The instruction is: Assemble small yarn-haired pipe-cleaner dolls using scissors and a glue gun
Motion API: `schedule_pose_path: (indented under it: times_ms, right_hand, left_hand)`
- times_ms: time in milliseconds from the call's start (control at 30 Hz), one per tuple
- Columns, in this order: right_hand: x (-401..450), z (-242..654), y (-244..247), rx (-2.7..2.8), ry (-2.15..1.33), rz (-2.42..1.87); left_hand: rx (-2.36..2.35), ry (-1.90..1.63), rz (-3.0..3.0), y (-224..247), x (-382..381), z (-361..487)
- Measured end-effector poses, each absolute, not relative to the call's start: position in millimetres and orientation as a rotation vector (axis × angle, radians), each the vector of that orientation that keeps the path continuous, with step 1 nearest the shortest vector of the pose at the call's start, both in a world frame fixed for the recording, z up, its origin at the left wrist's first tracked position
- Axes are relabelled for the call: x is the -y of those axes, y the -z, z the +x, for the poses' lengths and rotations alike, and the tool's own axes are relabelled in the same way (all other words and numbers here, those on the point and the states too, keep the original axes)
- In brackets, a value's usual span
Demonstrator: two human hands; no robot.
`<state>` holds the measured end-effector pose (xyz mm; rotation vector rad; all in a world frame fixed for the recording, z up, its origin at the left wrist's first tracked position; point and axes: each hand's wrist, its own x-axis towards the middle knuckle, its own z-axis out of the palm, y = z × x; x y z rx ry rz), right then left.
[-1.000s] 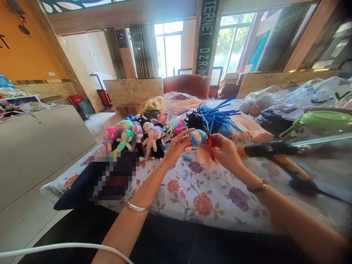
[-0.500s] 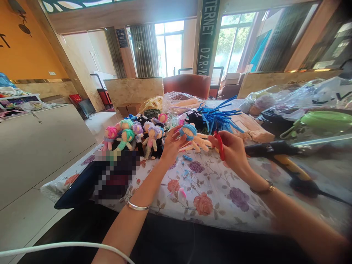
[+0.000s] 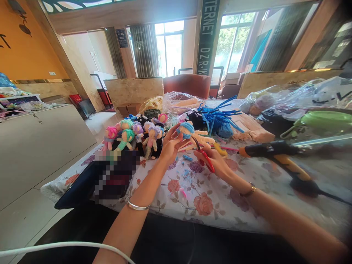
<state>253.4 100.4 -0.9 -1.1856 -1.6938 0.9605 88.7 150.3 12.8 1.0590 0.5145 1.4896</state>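
My left hand (image 3: 172,145) is closed around the head of a small fuzzy doll (image 3: 187,130) with blue hair and a peach body, held above the table. The doll's limbs point to the right. In my right hand (image 3: 216,163) is a pair of red-handled scissors (image 3: 206,161), with their dark blades raised close beside the doll's body. Whether the blades touch it I cannot tell. Blue scraps (image 3: 187,175) lie on the flowered tablecloth (image 3: 203,203) below. Several finished-looking dolls (image 3: 127,138) with pink, green and purple hair crowd together left of my left hand.
A bundle of blue fuzzy stems (image 3: 220,119) and a stack of peach ones (image 3: 251,128) lie behind my hands. A glue gun (image 3: 277,156) with its cord rests at the right, near a green bowl (image 3: 326,123) and plastic bags (image 3: 310,93). A dark tray (image 3: 79,183) sits at the left.
My right hand has moved left and down with the scissors, bringing the blades up close to the doll. The doll has shifted slightly left. The glue gun's tip and a yellow piece are now uncovered.
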Motion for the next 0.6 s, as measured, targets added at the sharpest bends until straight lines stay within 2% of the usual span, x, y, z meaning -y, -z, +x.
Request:
schedule_pose_path:
  times_ms: [600]
  right_hand:
    - [-98.4, 252.4, 2.3, 1.69, -0.916, -1.098]
  left_hand:
    - [-0.5, -1.427, 1.025, -18.0, -145.5, 89.0]
